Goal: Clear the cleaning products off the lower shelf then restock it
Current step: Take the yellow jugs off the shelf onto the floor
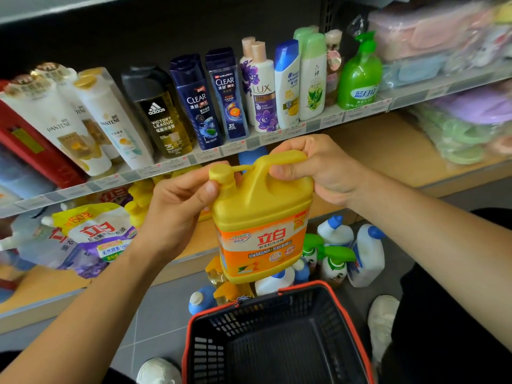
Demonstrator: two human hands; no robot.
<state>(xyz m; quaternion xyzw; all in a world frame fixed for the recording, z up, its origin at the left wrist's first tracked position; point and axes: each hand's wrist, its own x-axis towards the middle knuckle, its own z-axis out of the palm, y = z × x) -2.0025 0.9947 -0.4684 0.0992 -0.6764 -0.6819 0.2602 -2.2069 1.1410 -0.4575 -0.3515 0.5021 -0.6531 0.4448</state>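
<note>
Jug [263,217] hangs above the basket [277,336]; my right hand [325,173] grips its handle and my left hand [177,206] pinches the pump. I'd carry it by the handle, upright, clear of the floor bottles [336,245].

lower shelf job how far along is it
Done: white and green bottles stand on the floor, and the lower shelf is bare on the right. In hand: the yellow jug, right hand on its handle, left hand at its pump. Left: pouches and yellow bottles on the shelf's left; restocking seemingly unstarted.
</note>
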